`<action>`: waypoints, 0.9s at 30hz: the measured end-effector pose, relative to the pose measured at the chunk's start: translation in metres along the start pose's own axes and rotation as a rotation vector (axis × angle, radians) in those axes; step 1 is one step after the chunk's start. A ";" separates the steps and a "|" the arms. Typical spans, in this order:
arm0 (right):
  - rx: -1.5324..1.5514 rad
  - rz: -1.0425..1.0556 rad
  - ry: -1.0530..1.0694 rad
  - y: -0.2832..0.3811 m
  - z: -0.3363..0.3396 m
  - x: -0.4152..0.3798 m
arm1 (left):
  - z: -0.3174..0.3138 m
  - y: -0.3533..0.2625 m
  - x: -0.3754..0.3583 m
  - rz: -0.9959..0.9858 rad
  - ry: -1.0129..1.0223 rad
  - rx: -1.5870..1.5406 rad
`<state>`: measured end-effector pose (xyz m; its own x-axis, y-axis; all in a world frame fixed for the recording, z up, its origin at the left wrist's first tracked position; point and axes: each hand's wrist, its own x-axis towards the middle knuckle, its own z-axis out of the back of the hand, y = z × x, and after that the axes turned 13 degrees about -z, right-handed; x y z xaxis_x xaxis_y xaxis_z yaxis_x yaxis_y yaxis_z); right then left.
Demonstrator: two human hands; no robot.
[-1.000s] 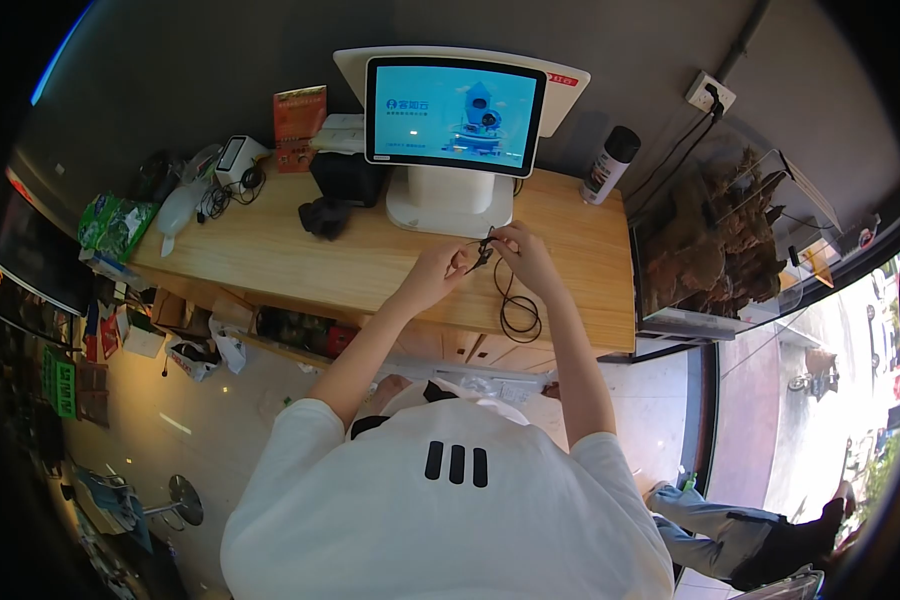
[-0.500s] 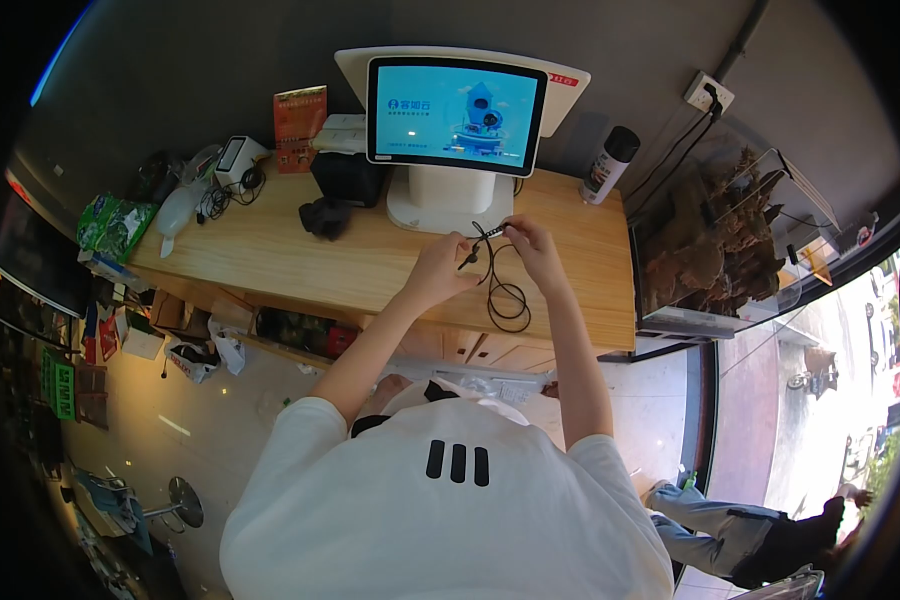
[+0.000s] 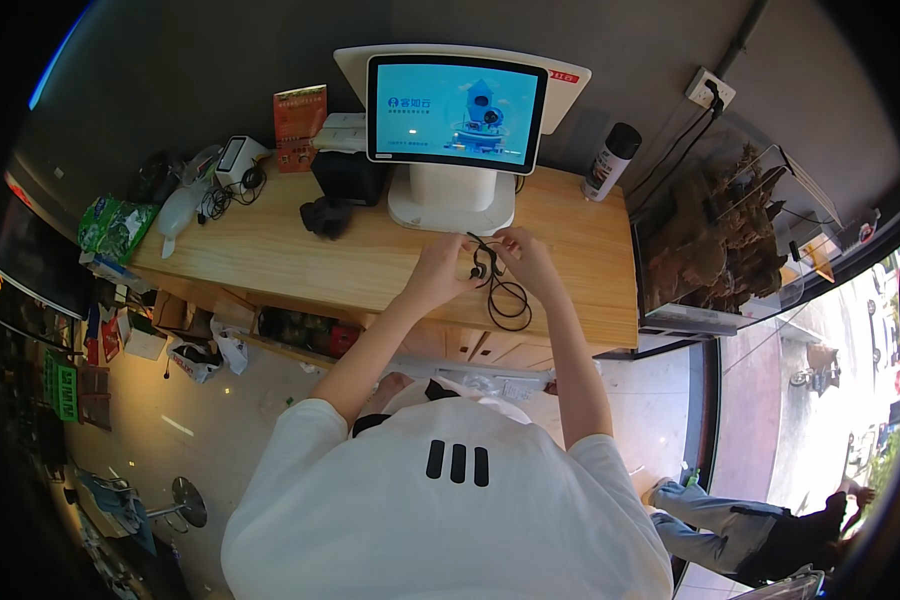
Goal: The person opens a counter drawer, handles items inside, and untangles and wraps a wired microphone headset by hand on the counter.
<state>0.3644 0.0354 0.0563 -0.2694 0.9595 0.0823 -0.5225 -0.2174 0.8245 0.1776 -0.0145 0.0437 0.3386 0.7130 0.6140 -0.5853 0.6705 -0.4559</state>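
Note:
A thin black cable [image 3: 510,305] runs between my two hands and lies in loose loops on the wooden desk, its small dark end piece beside my fingers. My left hand [image 3: 438,272] is closed on the cable from the left side. From the right, my right hand [image 3: 527,260] pinches the same cable near its upper part. Both hands are just in front of the white base [image 3: 450,212] of a screen [image 3: 457,115] that shows a blue picture.
On the wooden desk [image 3: 360,272] are a dark crumpled item [image 3: 325,216], a black box [image 3: 350,178], a spray can [image 3: 611,162], a white device [image 3: 238,162] and a green bag [image 3: 116,228]. A glass tank [image 3: 715,240] stands at the right. Another person's legs [image 3: 710,515] show lower right.
My right hand has shifted slightly left and down, closer to my left hand. The upper part of the cable and its dark end piece have changed position between my fingers.

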 end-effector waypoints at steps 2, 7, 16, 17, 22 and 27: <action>-0.016 0.021 -0.018 -0.002 -0.004 0.000 | 0.001 -0.004 0.001 -0.034 -0.020 -0.032; -0.338 0.175 -0.066 -0.007 -0.015 -0.001 | 0.003 -0.007 0.000 0.031 0.091 -0.032; 0.188 0.112 0.106 0.001 0.002 0.000 | 0.001 -0.004 -0.006 0.100 0.091 0.005; 0.187 0.111 0.105 -0.001 0.004 0.001 | 0.003 -0.006 -0.005 0.168 0.152 -0.020; 0.474 -0.118 0.134 -0.012 0.003 0.002 | -0.004 -0.004 -0.008 0.137 0.101 0.000; 0.647 -0.147 -0.009 -0.021 0.003 0.005 | -0.008 0.006 -0.012 0.092 0.075 0.021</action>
<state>0.3764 0.0449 0.0405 -0.2242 0.9730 -0.0544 0.0387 0.0647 0.9972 0.1764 -0.0171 0.0285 0.3364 0.7855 0.5194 -0.6314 0.5973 -0.4945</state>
